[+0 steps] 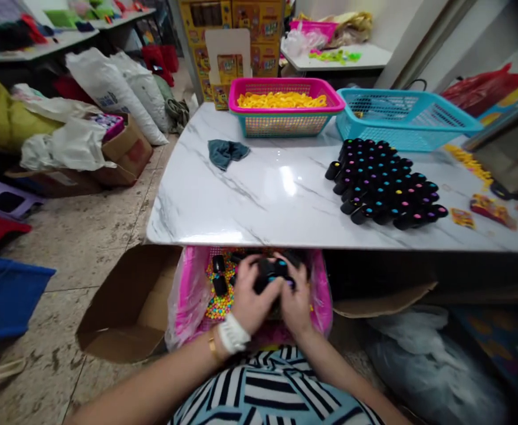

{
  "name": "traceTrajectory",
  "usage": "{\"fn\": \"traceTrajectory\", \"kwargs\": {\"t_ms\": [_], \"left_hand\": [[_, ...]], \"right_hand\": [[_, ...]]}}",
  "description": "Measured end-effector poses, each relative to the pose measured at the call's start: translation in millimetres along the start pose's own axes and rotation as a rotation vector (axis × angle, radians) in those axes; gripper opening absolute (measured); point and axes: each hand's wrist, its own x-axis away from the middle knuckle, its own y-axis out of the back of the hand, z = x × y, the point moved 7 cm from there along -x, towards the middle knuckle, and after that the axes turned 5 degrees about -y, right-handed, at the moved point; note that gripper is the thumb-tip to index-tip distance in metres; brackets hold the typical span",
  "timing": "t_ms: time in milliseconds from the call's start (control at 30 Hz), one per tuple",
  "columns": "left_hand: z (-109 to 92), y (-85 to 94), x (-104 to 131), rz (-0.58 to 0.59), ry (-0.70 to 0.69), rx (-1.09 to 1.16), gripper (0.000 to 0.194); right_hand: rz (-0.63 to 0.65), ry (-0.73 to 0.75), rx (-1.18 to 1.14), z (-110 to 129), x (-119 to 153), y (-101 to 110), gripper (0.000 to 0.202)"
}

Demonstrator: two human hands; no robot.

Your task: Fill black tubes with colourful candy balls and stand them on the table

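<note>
Over a pink basket [323, 295] on my lap, my left hand [252, 295] and my right hand [298, 298] are wrapped round a cluster of black cylinders [271, 270] with blue and purple dots on their ends. Inside the basket lie small multicoloured beads [218, 307] and loose black cylinders [219, 274]. A clear plastic bag lines the basket's left side. On the white table's [241, 206] right part stands a large group of black cylinders [378, 177], their ends dotted in blue, pink, yellow and purple.
A pink basket of yellow pieces [281, 100] sits nested at the table's back beside a blue basket [409, 118]. A dark cloth [227, 152] lies on the left. An open cardboard box [130, 301] stands left of my lap; the table's front edge is just beyond my hands.
</note>
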Motion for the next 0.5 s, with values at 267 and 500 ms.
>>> {"fn": "traceTrajectory", "kwargs": {"t_ms": [267,500], "left_hand": [[-3.5,95.4,10.8,0.081,-0.205,-0.727,0.061],[-44.8,-85.4,-26.2,0.535,-0.381,-0.238,0.034]], "right_hand": [[0.203,0.047,-0.029,15.7,-30.6,10.9,0.036],[-0.351,-0.577,-0.183,-123.1,-104.1,128.8,0.024]]}}
